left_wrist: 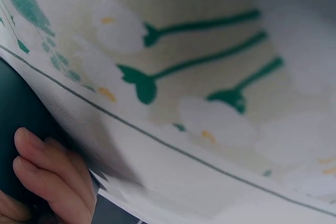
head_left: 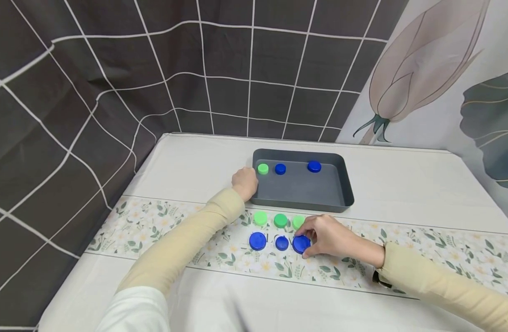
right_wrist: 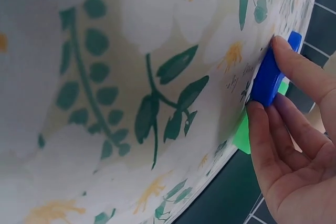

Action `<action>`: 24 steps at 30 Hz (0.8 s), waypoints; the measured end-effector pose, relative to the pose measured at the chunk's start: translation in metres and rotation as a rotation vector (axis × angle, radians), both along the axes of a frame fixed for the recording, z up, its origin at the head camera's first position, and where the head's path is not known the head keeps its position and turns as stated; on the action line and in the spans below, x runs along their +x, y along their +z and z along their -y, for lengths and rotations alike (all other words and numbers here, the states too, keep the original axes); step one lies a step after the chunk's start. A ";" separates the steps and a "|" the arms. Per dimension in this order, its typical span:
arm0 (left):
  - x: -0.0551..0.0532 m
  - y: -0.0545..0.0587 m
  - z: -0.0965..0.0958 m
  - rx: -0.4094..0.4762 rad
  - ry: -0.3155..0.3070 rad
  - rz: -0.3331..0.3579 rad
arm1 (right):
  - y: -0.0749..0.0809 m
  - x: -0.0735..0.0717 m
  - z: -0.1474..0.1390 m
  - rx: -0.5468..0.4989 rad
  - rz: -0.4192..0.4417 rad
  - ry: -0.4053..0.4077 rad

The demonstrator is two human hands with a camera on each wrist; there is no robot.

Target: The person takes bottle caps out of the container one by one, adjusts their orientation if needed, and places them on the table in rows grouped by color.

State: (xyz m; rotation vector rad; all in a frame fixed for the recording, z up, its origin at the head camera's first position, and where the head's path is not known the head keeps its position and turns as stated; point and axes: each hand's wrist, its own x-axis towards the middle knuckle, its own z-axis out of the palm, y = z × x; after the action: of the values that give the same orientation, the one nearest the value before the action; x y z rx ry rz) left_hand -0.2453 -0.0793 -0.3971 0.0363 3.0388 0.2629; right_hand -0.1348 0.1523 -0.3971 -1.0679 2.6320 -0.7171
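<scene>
My right hand (head_left: 329, 236) pinches a large blue bottle cap (head_left: 300, 244) between thumb and fingers, at the right end of the front row. In the right wrist view the thumb and fingertips press on opposite sides of this blue cap's rim, close against the cloth. Left of it sit a smaller blue cap (head_left: 282, 243) and another large blue cap (head_left: 257, 241). Behind them are a light green cap (head_left: 260, 218), a darker green cap (head_left: 280, 221) and a light green cap (head_left: 298, 222). My left hand (head_left: 245, 183) grips the grey tray (head_left: 303, 191) at its left wall.
Inside the tray, along its back, lie a light green cap (head_left: 263, 168), a small blue cap (head_left: 280, 168) and a larger blue cap (head_left: 314, 166). A floral strip (head_left: 154, 230) runs across the white tablecloth (head_left: 204, 161). Dark gridded curtain (head_left: 229, 55) hangs behind the table.
</scene>
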 end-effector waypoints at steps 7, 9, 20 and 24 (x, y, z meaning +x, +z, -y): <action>0.000 0.001 -0.001 0.013 0.013 0.009 | -0.001 0.000 -0.001 -0.003 0.013 0.005; 0.001 0.001 -0.001 0.016 0.015 0.011 | -0.001 0.001 -0.001 0.000 0.014 0.005; 0.000 -0.002 -0.001 0.008 0.005 0.006 | 0.001 0.002 0.000 0.044 -0.004 0.011; 0.000 -0.002 0.000 0.008 0.009 0.003 | 0.001 0.001 0.000 0.057 -0.003 0.014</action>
State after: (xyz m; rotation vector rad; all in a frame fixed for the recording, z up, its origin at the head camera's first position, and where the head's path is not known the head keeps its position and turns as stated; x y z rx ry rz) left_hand -0.2457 -0.0791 -0.3992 0.0223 3.0353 0.2758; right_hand -0.1336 0.1524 -0.3958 -1.0712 2.6279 -0.6348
